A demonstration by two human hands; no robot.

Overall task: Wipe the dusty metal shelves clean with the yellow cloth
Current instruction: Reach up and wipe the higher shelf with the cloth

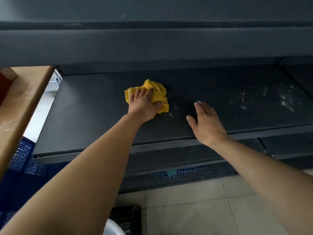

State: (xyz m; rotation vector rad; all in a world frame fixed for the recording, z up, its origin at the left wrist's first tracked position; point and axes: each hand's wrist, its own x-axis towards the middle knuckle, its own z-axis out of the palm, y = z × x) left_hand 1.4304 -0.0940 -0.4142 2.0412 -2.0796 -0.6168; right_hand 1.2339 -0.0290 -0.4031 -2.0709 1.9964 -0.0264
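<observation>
Head view shows the left hand (144, 106) holding the yellow cloth (159, 94) down on the middle metal shelf (94, 102), about halfway back from its front edge. Its fingers (138, 93) lie spread over the bunched cloth and the thumb hooks into the fold on the right side. The right hand (206, 124) rests flat near the shelf's front edge with straight fingers, holding nothing.

The shelf runs left to right, and the remaining dust lies along that axis, to the right of the cloth. A few white specks (171, 113) sit just beside the cloth's right edge, and a heavier dust patch (286, 100) lies well apart toward the far right. The next stroke likely has to travel rightward. The right hand sits between cloth and patch, nearer the front, and may need to clear.
</observation>
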